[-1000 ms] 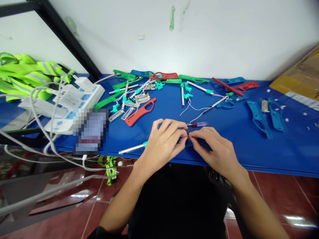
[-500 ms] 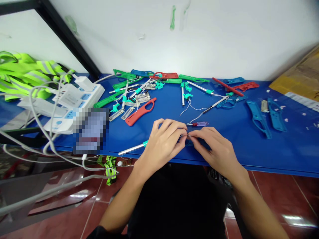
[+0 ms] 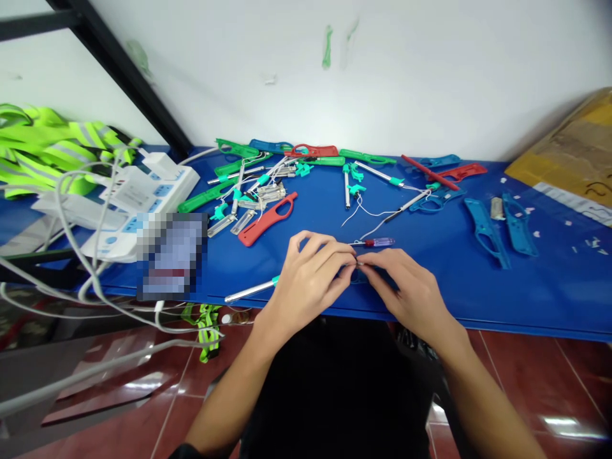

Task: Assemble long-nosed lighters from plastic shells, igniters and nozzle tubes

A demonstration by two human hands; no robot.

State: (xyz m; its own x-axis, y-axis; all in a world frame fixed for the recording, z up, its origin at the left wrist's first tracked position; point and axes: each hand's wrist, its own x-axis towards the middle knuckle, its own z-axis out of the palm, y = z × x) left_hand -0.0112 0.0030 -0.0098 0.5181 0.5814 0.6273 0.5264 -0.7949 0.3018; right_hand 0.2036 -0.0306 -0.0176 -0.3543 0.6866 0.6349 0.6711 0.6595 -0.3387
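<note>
Near the table's front edge, my left hand (image 3: 318,271) and my right hand (image 3: 406,280) meet fingertip to fingertip. Both are pinched around something small and dark that the fingers mostly cover. A metal lighter tube (image 3: 251,290) with a teal end pokes out from beneath my left hand. Just beyond the fingertips lies a small screwdriver (image 3: 380,242) with a purple and red handle. Behind it are a loose tube with a white wire (image 3: 375,227) and a red lighter casing half (image 3: 268,220).
Green casing halves (image 3: 205,196), clear fuel tanks (image 3: 243,220) and more tubes are heaped at back left. Blue casing halves (image 3: 488,233) lie to the right, before a cardboard box (image 3: 568,162). A white power strip (image 3: 165,191) with cables and a blurred phone (image 3: 174,255) stand left.
The view has shifted slightly, so the table things sit a little further left and my hands slightly lower. Both hands keep their pinch, with only slight finger movement.
</note>
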